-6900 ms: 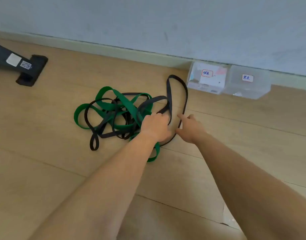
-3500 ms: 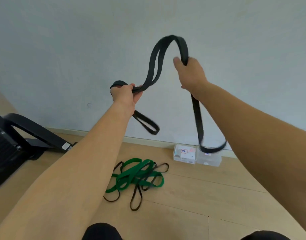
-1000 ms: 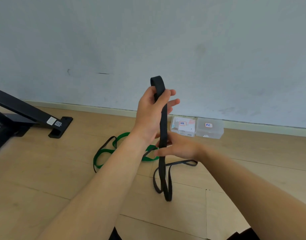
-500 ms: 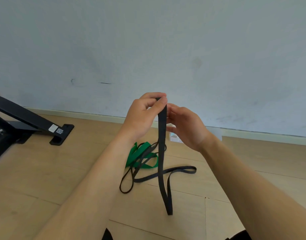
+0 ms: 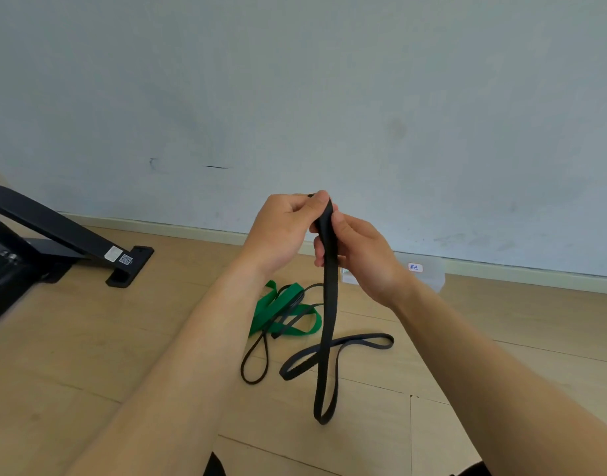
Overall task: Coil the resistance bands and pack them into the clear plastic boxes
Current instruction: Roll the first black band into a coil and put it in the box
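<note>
A black resistance band point(image 5: 329, 304) hangs folded from both hands in front of me. My left hand point(image 5: 283, 231) pinches its top end between thumb and fingers. My right hand point(image 5: 358, 255) grips the strands just below. The band's lower loops trail on the wooden floor. A pile of green bands point(image 5: 281, 310) and thin black ones lies on the floor behind it. One clear plastic box point(image 5: 429, 273) with a small label stands by the wall, partly hidden by my right wrist.
A black machine base point(image 5: 72, 242) with a QR sticker reaches across the floor at the left. A pale wall with a skirting board point(image 5: 178, 228) closes the back. Dark knees show at the bottom edge.
Since the start I lifted one black band off the pile and folded it. In the last second my right hand rose to just under the left, and the band's top end sank into my left fingers.
</note>
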### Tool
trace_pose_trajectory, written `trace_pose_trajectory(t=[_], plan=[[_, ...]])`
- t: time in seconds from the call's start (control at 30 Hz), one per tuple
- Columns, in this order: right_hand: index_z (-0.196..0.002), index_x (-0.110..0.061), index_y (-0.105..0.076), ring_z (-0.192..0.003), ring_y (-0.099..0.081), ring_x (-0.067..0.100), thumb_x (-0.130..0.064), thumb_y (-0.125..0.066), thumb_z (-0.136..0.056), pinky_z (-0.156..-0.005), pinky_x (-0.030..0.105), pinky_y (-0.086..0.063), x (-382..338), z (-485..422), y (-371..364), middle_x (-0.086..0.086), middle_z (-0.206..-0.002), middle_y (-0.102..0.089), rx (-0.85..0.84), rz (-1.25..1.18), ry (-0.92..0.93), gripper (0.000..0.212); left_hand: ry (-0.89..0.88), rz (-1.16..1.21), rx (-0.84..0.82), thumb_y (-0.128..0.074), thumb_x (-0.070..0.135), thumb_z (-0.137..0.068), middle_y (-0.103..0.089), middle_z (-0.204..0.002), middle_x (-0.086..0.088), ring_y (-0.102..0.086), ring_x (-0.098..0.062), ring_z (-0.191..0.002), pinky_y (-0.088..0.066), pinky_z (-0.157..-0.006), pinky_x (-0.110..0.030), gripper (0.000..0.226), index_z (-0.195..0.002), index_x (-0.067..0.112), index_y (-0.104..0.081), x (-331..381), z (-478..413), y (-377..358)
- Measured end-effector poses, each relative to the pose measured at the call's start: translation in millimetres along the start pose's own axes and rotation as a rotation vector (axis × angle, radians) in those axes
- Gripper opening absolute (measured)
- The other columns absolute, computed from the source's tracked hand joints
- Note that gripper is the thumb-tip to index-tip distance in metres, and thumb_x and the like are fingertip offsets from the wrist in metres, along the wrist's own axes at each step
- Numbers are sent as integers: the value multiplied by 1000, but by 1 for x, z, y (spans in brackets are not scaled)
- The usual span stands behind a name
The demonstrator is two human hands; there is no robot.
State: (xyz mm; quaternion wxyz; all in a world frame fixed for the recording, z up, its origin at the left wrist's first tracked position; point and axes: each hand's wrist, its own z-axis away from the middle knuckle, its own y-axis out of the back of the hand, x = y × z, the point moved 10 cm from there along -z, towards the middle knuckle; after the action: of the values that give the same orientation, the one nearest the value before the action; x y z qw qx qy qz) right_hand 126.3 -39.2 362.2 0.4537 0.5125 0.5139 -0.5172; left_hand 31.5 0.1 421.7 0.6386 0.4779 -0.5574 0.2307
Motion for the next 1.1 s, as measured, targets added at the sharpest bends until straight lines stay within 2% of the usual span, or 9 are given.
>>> trace_pose_trajectory(t=[0.07,0.13,0.27,0.33,0.47,0.67,0.77,0.87,1.1], plan=[[-98,-7,-63,-65,-54,18,-35,-31,-111,-68,26,-48,1,1,3,4,-70,-59,27,49,16,44,75,-10,-42,-52,39,-104,-75,-104,-11,-69,-2,-96,-50,-92,-24,35,-101,17,-79,-10,-2,-3],[-92,-6,-62,-60,-46,16,-34,-33,-111,-63,26,-42,3,0,9,2,-64,-54,60,99,24,45,202,127,-204,-55,39,-102,-72,-118,-13,-69,-14,-111,-55,-99,-40,34,-114,13,-75,-23,1,-12],[-95,5,-62,-55,-36,12,-28,-38,-110,-57,25,-32,6,-2,19,0,-59,-46,56,67,4,44,294,570,-540,-49,26,-105,-61,-141,-14,-58,-24,-132,-50,-106,-44,43,-141,2,-53,-26,18,-25],[-97,8,-63,-54,-35,12,-28,-40,-110,-55,25,-30,11,-3,20,1,-59,-45,54,27,-24,45,267,472,-440,-48,22,-107,-66,-135,-9,-64,-23,-125,-56,-100,-41,34,-134,7,-60,-36,13,-26],[-95,3,-67,-57,-44,15,-30,-39,-110,-57,23,-39,20,0,20,4,-63,-56,104,47,-42,46,137,165,53,-58,20,-103,-77,-97,-15,-76,-21,-94,-63,-76,-32,23,-98,9,-78,-38,4,-16],[-98,-6,-73,-57,-49,13,-28,-41,-109,-60,25,-44,23,4,24,2,-66,-63,286,63,-50,40,36,25,464,-82,27,-82,-76,-77,6,-75,-13,-73,-63,-76,-41,12,-78,19,-75,-38,10,13],[-91,-8,-72,-56,-49,13,-26,-44,-108,-59,23,-44,17,4,27,2,-66,-63,251,79,-40,38,82,124,469,-76,33,-88,-73,-89,0,-75,-16,-68,-64,-68,-40,26,-94,16,-57,-38,11,13],[-86,-8,-71,-57,-49,14,-25,-47,-107,-60,22,-44,15,3,23,4,-68,-67,114,189,-46,36,126,73,345,-67,42,-94,-73,-87,-2,-74,-17,-72,-62,-63,-31,20,-99,22,-64,-41,3,10],[-87,-7,-72,-58,-46,17,-27,-50,-106,-69,34,-39,21,4,25,1,-67,-68,-48,173,-98,35,270,326,154,-78,11,-86,-75,-94,-9,-76,-18,-83,-58,-69,-19,10,-95,7,-75,-62,-3,5]])
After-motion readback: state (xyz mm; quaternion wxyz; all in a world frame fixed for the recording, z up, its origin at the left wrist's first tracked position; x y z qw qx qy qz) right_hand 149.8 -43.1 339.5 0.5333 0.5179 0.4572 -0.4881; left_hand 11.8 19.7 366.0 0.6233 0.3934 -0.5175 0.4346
